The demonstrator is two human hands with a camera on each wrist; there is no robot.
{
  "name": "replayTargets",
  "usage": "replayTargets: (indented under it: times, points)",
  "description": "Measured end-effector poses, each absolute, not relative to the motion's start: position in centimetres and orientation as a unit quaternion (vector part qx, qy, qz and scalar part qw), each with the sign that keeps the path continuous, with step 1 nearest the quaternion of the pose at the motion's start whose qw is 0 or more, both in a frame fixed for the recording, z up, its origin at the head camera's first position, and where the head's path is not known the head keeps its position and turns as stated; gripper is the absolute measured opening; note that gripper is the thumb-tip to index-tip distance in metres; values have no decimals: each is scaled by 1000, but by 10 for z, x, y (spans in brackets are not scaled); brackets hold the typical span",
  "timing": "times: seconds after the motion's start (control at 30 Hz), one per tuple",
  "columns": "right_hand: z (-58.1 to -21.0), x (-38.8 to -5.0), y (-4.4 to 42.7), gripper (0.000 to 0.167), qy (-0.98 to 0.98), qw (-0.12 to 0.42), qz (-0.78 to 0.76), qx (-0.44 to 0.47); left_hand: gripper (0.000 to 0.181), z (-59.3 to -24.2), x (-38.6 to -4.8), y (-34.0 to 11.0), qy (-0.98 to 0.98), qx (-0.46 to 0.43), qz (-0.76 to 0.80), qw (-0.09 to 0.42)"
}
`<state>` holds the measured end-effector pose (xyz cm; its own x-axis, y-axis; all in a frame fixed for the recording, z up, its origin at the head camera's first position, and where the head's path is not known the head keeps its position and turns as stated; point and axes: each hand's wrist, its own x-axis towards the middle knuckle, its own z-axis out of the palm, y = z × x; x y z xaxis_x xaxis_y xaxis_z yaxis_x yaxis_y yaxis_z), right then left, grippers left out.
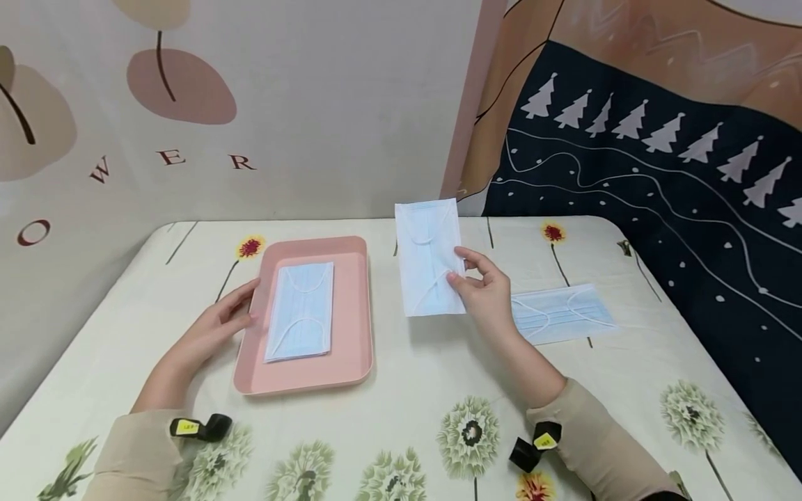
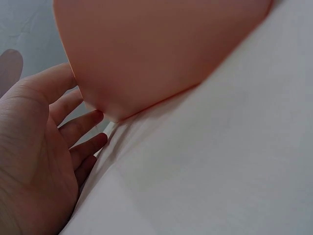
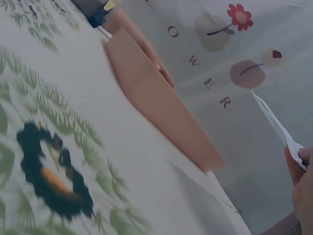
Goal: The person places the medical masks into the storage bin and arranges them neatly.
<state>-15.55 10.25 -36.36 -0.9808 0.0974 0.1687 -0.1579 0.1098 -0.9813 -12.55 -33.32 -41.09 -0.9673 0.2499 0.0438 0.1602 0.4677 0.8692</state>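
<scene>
My right hand (image 1: pixel 485 289) pinches a light blue face mask (image 1: pixel 429 243) by its right edge, thumb in front, and holds it upright above the table. In the right wrist view the mask (image 3: pixel 276 120) shows nearly edge-on. At the left, my left hand (image 1: pixel 209 337) rests against the left side of a pink tray (image 1: pixel 351 313), its fingers fairly straight along the rim. The left wrist view has those fingers (image 2: pixel 80 127) loosely spread beside the tray wall (image 2: pixel 132 58). Inside the tray lie face masks (image 1: pixel 301 313), seemingly stacked, ear loops on top.
Another blue face mask (image 1: pixel 567 313) lies flat on the table, partly behind my right hand and wrist. A flower-print cloth (image 1: pixel 401 424) covers the table. Behind it hang a pale printed curtain (image 1: pixel 326 104) and a dark tree-patterned cloth (image 1: pixel 626 160).
</scene>
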Motion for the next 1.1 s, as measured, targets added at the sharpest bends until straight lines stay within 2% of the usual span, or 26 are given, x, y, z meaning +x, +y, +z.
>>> replayTargets:
  times: [0.5, 1.1]
  points:
    - [-365, -144, 43, 41, -693, 70, 712, 88, 64, -413, -124, -334, 853, 130, 504, 46]
    - [-366, -132, -18, 41, -663, 26, 743, 89, 65, -412, -125, -333, 854, 123, 503, 49]
